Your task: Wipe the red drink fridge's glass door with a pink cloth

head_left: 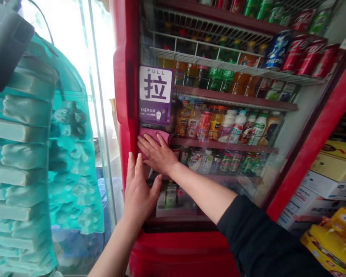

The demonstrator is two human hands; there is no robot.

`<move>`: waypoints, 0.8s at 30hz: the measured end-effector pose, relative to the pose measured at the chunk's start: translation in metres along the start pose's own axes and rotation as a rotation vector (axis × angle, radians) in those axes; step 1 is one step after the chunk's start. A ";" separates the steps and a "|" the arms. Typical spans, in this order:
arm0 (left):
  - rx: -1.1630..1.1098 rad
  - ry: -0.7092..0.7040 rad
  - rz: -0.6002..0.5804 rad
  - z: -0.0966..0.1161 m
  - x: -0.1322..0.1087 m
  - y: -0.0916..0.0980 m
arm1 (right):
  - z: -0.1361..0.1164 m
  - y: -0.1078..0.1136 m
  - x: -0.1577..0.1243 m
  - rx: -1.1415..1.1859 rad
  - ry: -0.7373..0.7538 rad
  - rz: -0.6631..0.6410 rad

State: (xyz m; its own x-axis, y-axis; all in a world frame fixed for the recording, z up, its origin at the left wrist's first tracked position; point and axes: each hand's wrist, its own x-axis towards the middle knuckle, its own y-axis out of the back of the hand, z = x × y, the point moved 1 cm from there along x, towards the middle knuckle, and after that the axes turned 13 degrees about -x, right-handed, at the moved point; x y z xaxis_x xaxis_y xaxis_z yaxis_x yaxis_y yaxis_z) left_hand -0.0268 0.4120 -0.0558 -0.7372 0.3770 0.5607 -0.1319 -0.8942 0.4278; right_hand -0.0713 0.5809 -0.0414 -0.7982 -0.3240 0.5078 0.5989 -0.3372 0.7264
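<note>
A red-framed fridge [126, 92] has a glass door with a white and purple pull sticker [155, 94] at its left edge. Just below that sticker, my right hand [157, 154] presses a folded pink cloth [154, 134] flat on the glass, fingers spread over it. My left hand [141, 192] is lower and to the left, its fingers apart and pointing up beside the red frame. Nothing shows in it; whether the fingertips touch the frame I cannot tell.
Shelves behind the glass hold several bottles [216, 123] and cans [300, 52]. Turquoise hanging organizers [72, 154] are at the left. Stacked boxes [328, 184] and yellow packages [331, 238] stand at the right.
</note>
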 end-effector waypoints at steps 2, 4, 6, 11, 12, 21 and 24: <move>0.005 -0.014 -0.007 0.002 0.000 -0.002 | 0.011 0.006 -0.011 -0.006 -0.018 -0.030; -0.003 -0.028 -0.013 0.004 -0.001 -0.004 | 0.026 0.010 -0.028 -0.011 -0.040 -0.043; -0.007 -0.033 -0.016 0.006 -0.001 -0.004 | 0.045 0.014 -0.051 -0.032 -0.062 -0.043; 0.007 -0.028 -0.013 0.006 0.004 0.000 | 0.103 0.026 -0.122 -0.156 -0.147 -0.057; 0.004 -0.029 -0.013 0.006 0.006 0.002 | 0.113 0.030 -0.135 -0.190 -0.174 -0.056; -0.028 -0.062 -0.020 0.009 0.009 0.001 | 0.112 0.047 -0.138 -0.229 -0.437 0.005; -0.029 -0.079 -0.032 0.016 0.009 -0.004 | 0.098 0.044 -0.098 -0.161 -0.470 0.018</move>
State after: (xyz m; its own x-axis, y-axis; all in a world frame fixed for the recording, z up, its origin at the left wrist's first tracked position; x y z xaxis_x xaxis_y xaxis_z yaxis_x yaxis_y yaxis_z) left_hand -0.0224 0.4233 -0.0413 -0.6776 0.4224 0.6019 -0.1743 -0.8875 0.4266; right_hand 0.0273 0.6845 -0.0136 -0.7081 0.0902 0.7003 0.5856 -0.4792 0.6538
